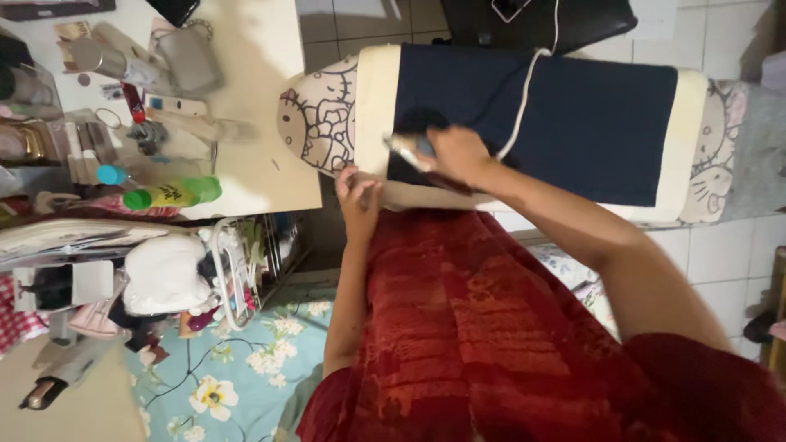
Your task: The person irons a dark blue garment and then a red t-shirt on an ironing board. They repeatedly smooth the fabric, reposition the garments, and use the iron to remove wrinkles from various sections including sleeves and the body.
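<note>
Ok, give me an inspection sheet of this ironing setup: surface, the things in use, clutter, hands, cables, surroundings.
Surface: ironing board with a cartoon-print cover, lying across the view.
Job's things: dark navy cloth spread on the board; iron resting on it.
Clutter: side table crowded with bottles, a green bottle and a grey pouch.
Grips: right hand on the iron; left hand at the cloth's edge.
Cables: white cord running over the cloth.
Surroundings: white tiled floor, floral sheet, wire basket.
</note>
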